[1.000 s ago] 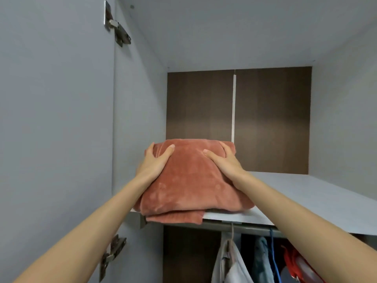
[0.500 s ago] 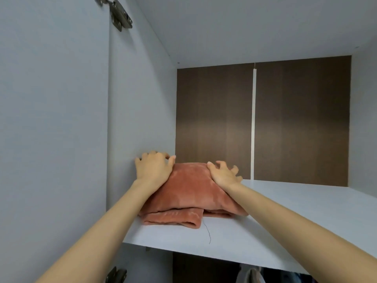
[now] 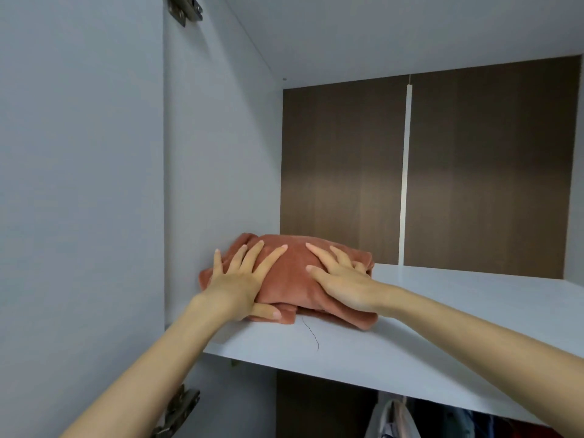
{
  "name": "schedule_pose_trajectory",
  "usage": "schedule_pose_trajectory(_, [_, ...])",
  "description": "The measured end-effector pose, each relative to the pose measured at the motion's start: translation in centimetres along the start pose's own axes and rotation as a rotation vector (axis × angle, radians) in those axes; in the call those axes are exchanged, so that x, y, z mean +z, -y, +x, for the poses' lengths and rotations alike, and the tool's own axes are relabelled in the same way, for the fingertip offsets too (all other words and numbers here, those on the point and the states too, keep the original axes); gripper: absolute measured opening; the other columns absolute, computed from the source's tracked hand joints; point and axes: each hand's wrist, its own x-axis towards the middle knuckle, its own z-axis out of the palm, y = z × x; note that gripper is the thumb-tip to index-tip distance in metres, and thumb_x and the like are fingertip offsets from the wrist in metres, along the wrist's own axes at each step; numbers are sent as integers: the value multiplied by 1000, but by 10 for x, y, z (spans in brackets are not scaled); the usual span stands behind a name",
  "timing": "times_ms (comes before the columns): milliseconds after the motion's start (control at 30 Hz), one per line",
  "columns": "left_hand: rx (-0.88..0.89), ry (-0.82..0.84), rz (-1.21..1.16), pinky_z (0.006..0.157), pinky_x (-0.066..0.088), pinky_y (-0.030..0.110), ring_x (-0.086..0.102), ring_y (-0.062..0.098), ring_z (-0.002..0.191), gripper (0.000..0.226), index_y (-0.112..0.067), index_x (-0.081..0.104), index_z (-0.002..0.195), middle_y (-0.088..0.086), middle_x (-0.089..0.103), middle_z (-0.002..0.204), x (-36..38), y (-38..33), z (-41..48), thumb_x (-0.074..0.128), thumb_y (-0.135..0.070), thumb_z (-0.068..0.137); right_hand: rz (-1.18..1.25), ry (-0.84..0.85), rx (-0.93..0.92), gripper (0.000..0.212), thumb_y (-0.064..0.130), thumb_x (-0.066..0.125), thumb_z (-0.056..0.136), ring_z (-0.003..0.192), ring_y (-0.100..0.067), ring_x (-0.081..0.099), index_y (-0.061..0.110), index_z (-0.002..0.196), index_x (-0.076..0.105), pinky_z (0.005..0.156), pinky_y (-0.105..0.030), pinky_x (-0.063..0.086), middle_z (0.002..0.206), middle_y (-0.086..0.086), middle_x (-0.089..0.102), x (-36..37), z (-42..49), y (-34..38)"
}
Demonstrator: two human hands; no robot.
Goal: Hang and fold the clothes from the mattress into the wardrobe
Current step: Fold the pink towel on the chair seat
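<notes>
One white shelf (image 3: 442, 327) (brown-backed) bears folded cloth (image 3: 294, 279).

rust-orange folded garment (image 3: 294, 279), white shelf (image 3: 458, 327)

The inside of a wardrobe (image 3: 221, 128) is seen from close by. At the far left a pale grey door (image 3: 79, 184) is swung open, held by a metal hinge (image 3: 185, 7) at the top and a second hinge (image 3: 177, 412) lower down. A white shelf (image 3: 458, 327) is fitted across the width. The back panel (image 3: 341, 172) is finished in dark brown wood grain, divided by a pale upright strip (image 3: 405, 172) and crossed by a lighter band of reflected light. A plain grey top panel (image 3: 379, 33) is set overhead.
</notes>
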Motion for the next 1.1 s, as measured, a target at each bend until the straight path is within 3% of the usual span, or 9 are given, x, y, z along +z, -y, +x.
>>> schedule_pose_trajectory(167, [-5, -52, -71, 116, -3, 56, -15, 21, 146, 109, -47, -27, 136, -1, -17, 159, 13, 16, 22, 58, -71, 72, 7, -34, 32, 53, 57, 25, 96, 141, -41, -23, 60, 143, 1, 112, -59, -5, 158, 8, -21, 23, 12, 13])
schedule_pose_trajectory(400, [-5, -32, -92, 115, -3, 56, -13, 23, 146, 107, -42, -18, 145, 0, -17, 159, 11, 16, 33, 59, -67, 75, -58, -39, 73, 51, 58, 20, 97, 143, -40, -20, 61, 141, -4, 113, -58, -7, 158, 8, -20, 26, 18, 12])
schedule_pose_trajectory(500, [13, -43, -131, 114, 0, 56, -9, 25, 147, 101, -40, -13, 148, 1, -13, 159, 9, 15, 26, 59, -61, 81, -104, -56, 63, 50, 58, 24, 97, 145, -38, -5, 58, 144, 7, 115, -57, 2, 161, 5, -7, 15, 13, 10])
schedule_pose_trajectory(600, [16, -98, -183, 116, 2, 55, -2, 26, 147, 83, -40, -7, 149, 0, -5, 160, 8, 14, 16, 52, -50, 91, -135, -186, 26, 48, 49, 34, 98, 142, -35, 18, 47, 145, 26, 113, -51, 20, 159, 1, 16, 8, -1, 8])
schedule_pose_trajectory(733, [29, -292, -279, 116, 13, 53, 15, 25, 146, 62, -35, 9, 151, -1, 16, 158, 4, 2, 2, 42, -35, 99, -119, -343, 5, 40, 37, 44, 96, 128, -24, 42, 34, 136, 47, 102, -40, 39, 142, 1, 44, 1, -29, 5])
schedule_pose_trajectory(833, [55, -410, -430, 112, 27, 51, 29, 21, 141, 52, -30, 22, 150, 0, 32, 153, 2, -10, -12, 38, -33, 100, -77, -385, 21, 33, 31, 48, 95, 118, -18, 51, 29, 127, 54, 95, -36, 44, 128, 2, 56, -5, -53, 3])
schedule_pose_trajectory(1100, [177, -359, -623, 105, 38, 44, 42, 24, 132, 52, -26, 27, 149, 6, 43, 145, -20, -52, -74, 37, -38, 100, -28, -491, 106, 31, 26, 51, 95, 109, -15, 54, 27, 126, 56, 86, -27, 41, 129, 7, 57, -20, -149, 1])
